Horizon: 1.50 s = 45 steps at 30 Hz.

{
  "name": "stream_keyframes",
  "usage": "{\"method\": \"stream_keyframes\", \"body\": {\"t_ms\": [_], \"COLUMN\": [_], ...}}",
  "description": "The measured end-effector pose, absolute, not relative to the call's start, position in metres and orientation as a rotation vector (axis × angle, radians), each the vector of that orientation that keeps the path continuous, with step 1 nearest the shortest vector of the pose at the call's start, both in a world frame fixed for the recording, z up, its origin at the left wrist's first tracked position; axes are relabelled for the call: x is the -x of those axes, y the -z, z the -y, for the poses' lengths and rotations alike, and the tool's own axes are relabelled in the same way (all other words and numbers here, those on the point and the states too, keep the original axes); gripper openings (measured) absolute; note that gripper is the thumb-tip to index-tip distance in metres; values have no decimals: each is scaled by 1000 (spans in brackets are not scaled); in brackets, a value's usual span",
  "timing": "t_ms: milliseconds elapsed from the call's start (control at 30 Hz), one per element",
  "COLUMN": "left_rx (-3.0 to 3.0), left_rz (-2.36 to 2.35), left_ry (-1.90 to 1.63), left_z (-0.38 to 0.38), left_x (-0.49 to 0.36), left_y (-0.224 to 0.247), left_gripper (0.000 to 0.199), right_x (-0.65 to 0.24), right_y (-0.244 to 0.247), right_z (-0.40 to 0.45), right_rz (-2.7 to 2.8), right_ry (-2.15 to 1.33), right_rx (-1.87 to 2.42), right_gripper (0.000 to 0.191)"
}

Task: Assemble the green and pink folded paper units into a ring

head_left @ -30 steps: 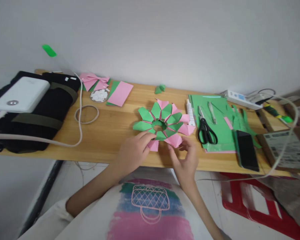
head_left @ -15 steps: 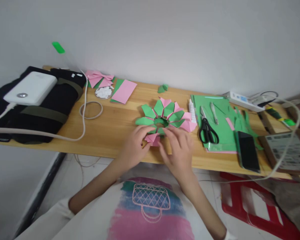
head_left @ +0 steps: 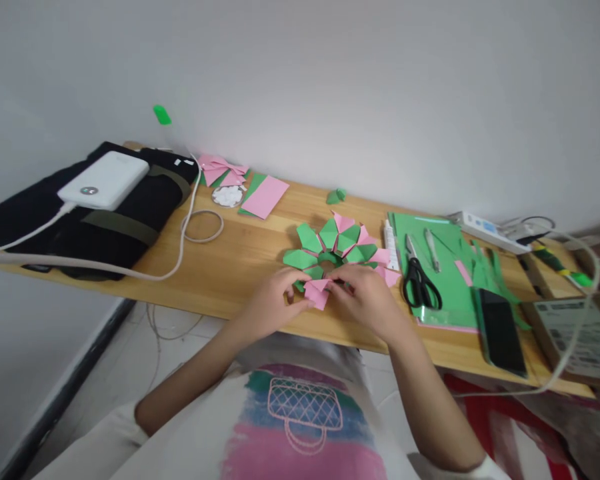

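A ring-shaped paper flower [head_left: 307, 238] of folded green and pink petals lies on the wooden table, with a round hole at its middle. At its near side, a pink folded petal [head_left: 317, 293] sits between my two hands. My left hand [head_left: 273, 300] pinches the petal's left side, thumb below and fingers at the green paper above. From the right, my right hand [head_left: 365, 293] closes its thumb and fingers on the same petal's edge. The fingers hide part of the near green petals.
Right of the flower lie a glue tube [head_left: 391, 245], black scissors [head_left: 421, 287], green paper sheets [head_left: 447, 287] with a white cutter [head_left: 433, 250], and a phone [head_left: 501, 331]. Pink cards [head_left: 265, 197], a dish of white bits [head_left: 227, 195] and a power bank [head_left: 103, 180] are leftward.
My right hand has closed from loosely spread fingers to a pinch at the near pink petal. The petal has turned slightly. The whole view has shifted a little.
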State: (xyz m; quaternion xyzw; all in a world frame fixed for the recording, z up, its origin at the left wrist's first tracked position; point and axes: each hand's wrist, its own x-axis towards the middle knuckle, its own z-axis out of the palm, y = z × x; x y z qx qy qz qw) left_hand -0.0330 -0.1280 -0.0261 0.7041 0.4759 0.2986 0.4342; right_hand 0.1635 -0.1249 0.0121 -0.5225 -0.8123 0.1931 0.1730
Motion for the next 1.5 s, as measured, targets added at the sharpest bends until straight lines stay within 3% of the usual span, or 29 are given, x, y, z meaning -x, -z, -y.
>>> {"method": "stream_keyframes", "body": {"t_ms": [367, 500, 900, 1200, 1267, 1400, 1500], "left_rx": [-1646, -1598, -1634, -1552, -1554, -1526, -1494], "left_rz": [-1070, -1057, -1216, -1226, -1229, -1207, -1184], "left_ry": [-445, -419, -494, -574, -583, -592, -612], "left_z": [70, 66, 62, 58, 58, 58, 58], "left_x": [24, 21, 17, 9, 8, 8, 8], "left_y": [20, 19, 16, 19, 19, 19, 21], "left_gripper": [14, 14, 17, 19, 18, 17, 16], "right_x": [-167, -174, -169, -183, -189, -209, -218], "right_y": [-29, -48, -43, -38, -47, -74, -65], "right_z": [50, 39, 8, -1, 11, 68, 122], "right_rz": [2484, 2619, 2786, 2673, 2587, 2259, 2136], "right_ry": [-1065, -1214, -1285, -1483, -1333, -573, -716], "right_rx": [1600, 1610, 1618, 1479, 1474, 1576, 1840], "right_gripper": [6, 13, 30, 17, 15, 21, 30]}}
